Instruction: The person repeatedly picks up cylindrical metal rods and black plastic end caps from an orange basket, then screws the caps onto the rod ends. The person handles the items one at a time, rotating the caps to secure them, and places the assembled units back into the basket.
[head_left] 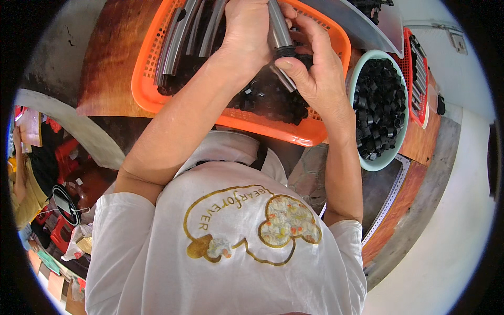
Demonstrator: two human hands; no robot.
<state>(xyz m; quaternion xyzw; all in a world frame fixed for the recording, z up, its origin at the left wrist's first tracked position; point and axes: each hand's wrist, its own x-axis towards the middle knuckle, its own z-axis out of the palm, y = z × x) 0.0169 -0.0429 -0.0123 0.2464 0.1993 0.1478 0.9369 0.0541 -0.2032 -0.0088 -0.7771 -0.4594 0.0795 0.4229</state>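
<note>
My left hand (245, 29) is closed around a grey metal tube (279, 23), which slants over an orange plastic basket (137, 86). A black ring-shaped piece (285, 51) sits around the tube at its lower part, and a thinner metal length (283, 77) shows below it. My right hand (312, 76) curls around that black piece, thumb on the near side and fingers on the far side. Several metal tubes (181, 42) lie along the basket's left side. Loose black plastic pieces (278, 100) cover its bottom, partly hidden by my forearms.
At the right stands a pale green basin (371, 166) full of black plastic rings (380, 107). Beyond it is a red basket (408, 52) with metal tubes. A translucent bin (362, 26) adjoins the orange basket on the wooden table (113, 58). Another person's arm (20, 163) shows far left.
</note>
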